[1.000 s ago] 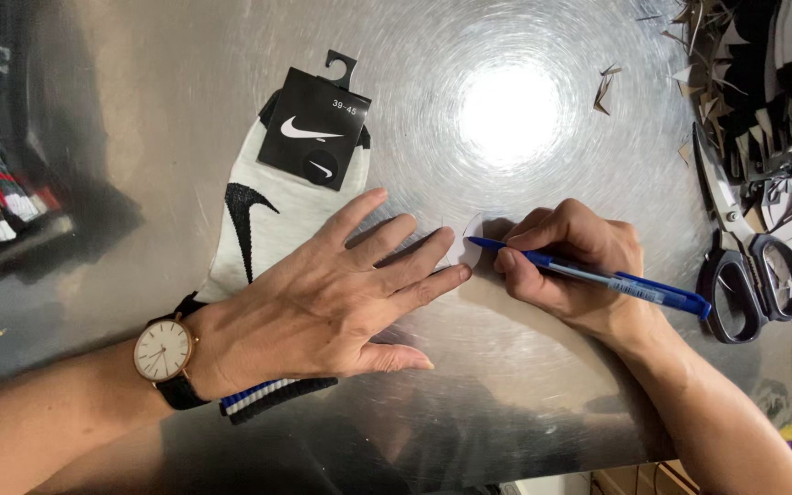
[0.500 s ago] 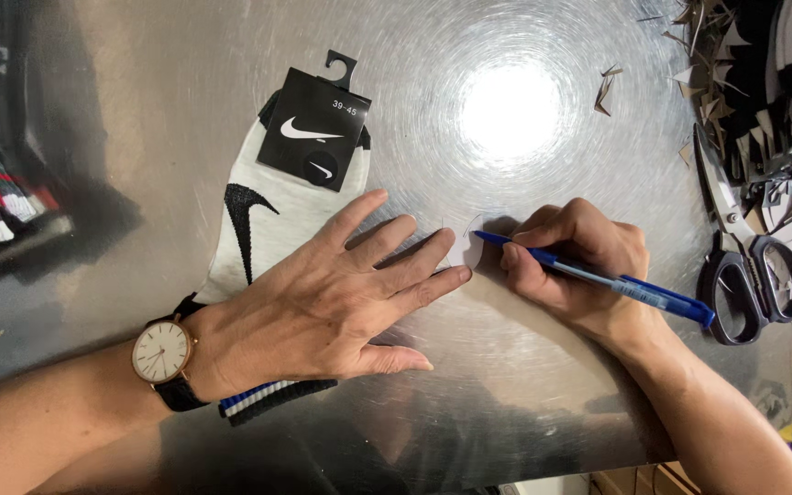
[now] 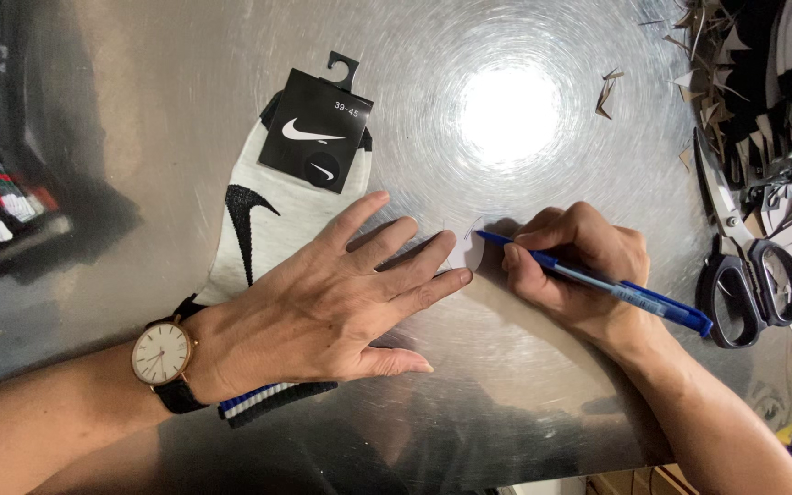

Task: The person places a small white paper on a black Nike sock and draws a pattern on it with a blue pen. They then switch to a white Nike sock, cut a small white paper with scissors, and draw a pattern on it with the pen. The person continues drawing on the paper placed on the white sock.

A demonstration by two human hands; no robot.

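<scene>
my left hand (image 3: 341, 307) lies spread flat, pinning the white sock (image 3: 272, 229) and a small pale card piece (image 3: 469, 249) at its fingertips. my right hand (image 3: 579, 266) pinches the blue pen (image 3: 598, 280), tip on the card: tracing its edge, i judge; next needs steady pressure.

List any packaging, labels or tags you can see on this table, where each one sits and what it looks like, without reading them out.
Black card header tag: clipped over the top of the white sock, upper left of the metal table; roughly square, tilted, with a hook on top, white markings and a round black sticker.
Small pale label piece: table centre, between the left hand fingertips and the blue pen held by the right hand; rounded edge.
</scene>
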